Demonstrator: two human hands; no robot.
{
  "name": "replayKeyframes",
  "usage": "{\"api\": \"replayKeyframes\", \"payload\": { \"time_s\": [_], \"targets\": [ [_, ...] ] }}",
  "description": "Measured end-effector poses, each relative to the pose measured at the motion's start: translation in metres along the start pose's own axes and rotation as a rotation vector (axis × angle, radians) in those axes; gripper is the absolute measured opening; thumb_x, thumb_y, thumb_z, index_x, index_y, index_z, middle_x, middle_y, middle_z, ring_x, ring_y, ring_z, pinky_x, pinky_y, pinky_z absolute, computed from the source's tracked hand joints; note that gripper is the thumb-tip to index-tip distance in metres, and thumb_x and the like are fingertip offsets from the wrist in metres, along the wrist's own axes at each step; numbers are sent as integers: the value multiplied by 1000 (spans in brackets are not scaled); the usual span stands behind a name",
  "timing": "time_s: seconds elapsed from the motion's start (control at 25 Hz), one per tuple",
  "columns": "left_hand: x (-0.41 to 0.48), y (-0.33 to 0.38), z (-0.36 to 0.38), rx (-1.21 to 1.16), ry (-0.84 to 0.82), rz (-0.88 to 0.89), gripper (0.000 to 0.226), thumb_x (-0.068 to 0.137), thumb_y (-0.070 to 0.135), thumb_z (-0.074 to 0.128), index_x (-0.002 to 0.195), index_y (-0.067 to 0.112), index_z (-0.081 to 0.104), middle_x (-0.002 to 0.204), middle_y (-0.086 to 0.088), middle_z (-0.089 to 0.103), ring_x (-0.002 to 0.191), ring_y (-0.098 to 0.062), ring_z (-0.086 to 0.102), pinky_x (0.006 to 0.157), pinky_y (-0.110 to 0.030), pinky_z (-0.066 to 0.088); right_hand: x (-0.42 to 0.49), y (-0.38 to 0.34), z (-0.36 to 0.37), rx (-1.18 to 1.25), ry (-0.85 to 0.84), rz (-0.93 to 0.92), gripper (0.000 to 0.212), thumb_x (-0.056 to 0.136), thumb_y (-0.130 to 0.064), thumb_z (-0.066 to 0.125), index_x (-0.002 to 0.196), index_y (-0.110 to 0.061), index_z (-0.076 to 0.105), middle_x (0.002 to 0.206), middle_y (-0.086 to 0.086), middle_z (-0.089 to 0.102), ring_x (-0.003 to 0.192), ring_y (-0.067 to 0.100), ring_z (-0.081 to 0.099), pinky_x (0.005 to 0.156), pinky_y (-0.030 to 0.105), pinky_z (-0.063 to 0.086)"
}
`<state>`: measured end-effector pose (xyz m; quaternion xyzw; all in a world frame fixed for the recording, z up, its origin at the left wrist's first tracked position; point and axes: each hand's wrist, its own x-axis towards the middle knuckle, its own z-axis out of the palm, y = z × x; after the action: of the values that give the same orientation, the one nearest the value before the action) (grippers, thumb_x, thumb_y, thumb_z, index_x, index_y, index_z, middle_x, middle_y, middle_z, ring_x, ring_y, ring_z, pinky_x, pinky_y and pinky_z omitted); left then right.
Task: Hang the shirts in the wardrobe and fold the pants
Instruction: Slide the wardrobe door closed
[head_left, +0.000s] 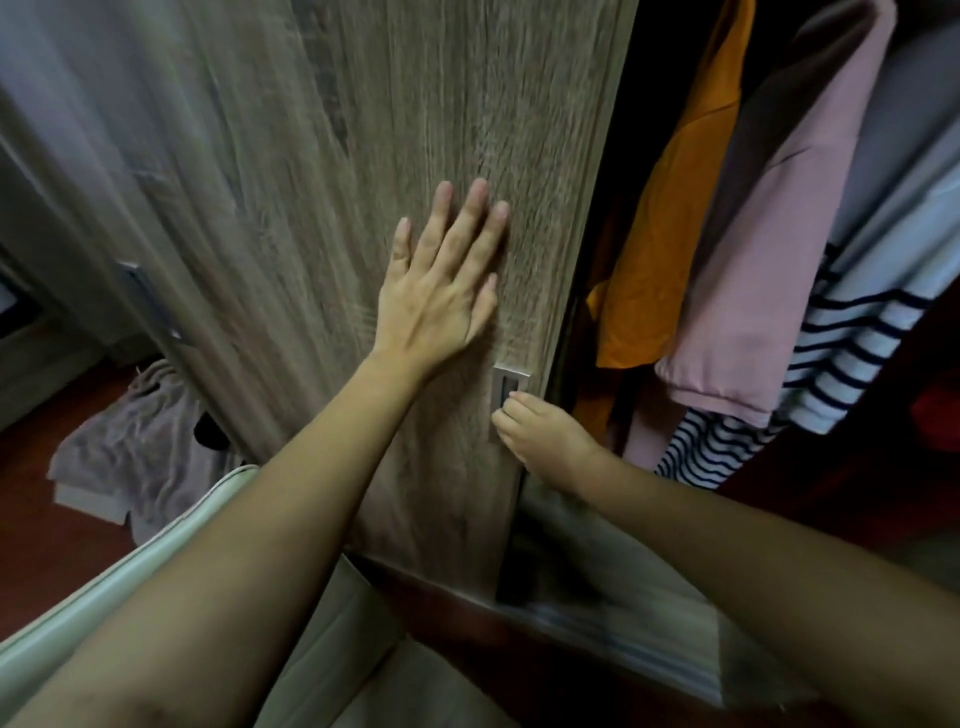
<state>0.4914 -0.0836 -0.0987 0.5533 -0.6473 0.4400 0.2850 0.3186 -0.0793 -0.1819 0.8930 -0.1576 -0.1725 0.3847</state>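
- The wood-grain sliding wardrobe door (363, 156) fills the middle of the view, its surface blurred; every place below is given relative to it.
- The left hand (436, 291) lies flat on the door's face, palm down, fingers spread and pointing up; it grips nothing.
- Just below that hand, at the door's right edge, sits a recessed metal handle (508, 387).
- The right hand (540, 436) is at that handle, fingertips curled against its lower part, so it is closed lightly on the handle; how deep the fingers go in I cannot tell.
- To the right of the door's edge the wardrobe stands open and dark inside, with shirts hanging there.
- Closest to the door's edge hangs an orange shirt (670, 218).
- Beyond it, further from the door, hangs a pink shirt (769, 260), overlapping the orange one.
- Furthest right is a white shirt with dark stripes (852, 353), its hem lower than the pink one's.
- To the left of the door, a second handle (150, 301) shows on the neighbouring panel, heavily blurred.
- Low to the door's left, a crumpled pale grey-lilac garment (130, 447) lies on the dark reddish floor (47, 535); whether it is pants I cannot tell.
- Below the door, under the left forearm, is a cream padded piece of furniture (156, 551) with a rounded edge.
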Motion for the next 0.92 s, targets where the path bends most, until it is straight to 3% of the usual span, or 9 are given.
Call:
{"api": "replayKeyframes", "payload": {
  "time_s": [0.2,0.4,0.52,0.72,0.92],
  "targets": [
    [0,8,5,-55,2,30,60,97,36,35,147,13,12,148,-14,38,139,-29,21,110,-44,23,7,-14,10,-115,-44,34,47,96,-26,43,139,-7,40,142,11,38,133,29,33,117,42,18],
    [2,20,-2,-46,-36,15,62,96,35,37,147,8,14,149,-16,35,141,-30,19,111,-45,24,11,-18,8,-55,-49,57,42,90,-29,53,128,-11,55,125,9,49,114,26,43,97,34,37],
    [6,37,-7,-61,-52,48,62,95,34,39,147,7,20,150,-18,32,141,-31,15,112,-45,18,-6,-14,11,-42,-53,65,39,91,-28,51,127,-13,56,120,6,50,109,24,44,89,30,38],
    [15,83,-9,-82,-7,129,64,95,35,38,150,12,13,154,-10,26,144,-19,-12,114,-41,2,-63,-8,30,56,-53,102,37,96,-26,38,127,-14,56,119,1,50,110,21,45,88,28,38],
    [31,145,-12,-141,50,258,68,91,36,40,150,16,13,156,-2,2,146,-19,-9,113,-43,1,-137,-2,55,55,-88,141,39,98,-23,33,128,-10,53,124,3,47,113,21,44,94,29,38]
  ]
}}
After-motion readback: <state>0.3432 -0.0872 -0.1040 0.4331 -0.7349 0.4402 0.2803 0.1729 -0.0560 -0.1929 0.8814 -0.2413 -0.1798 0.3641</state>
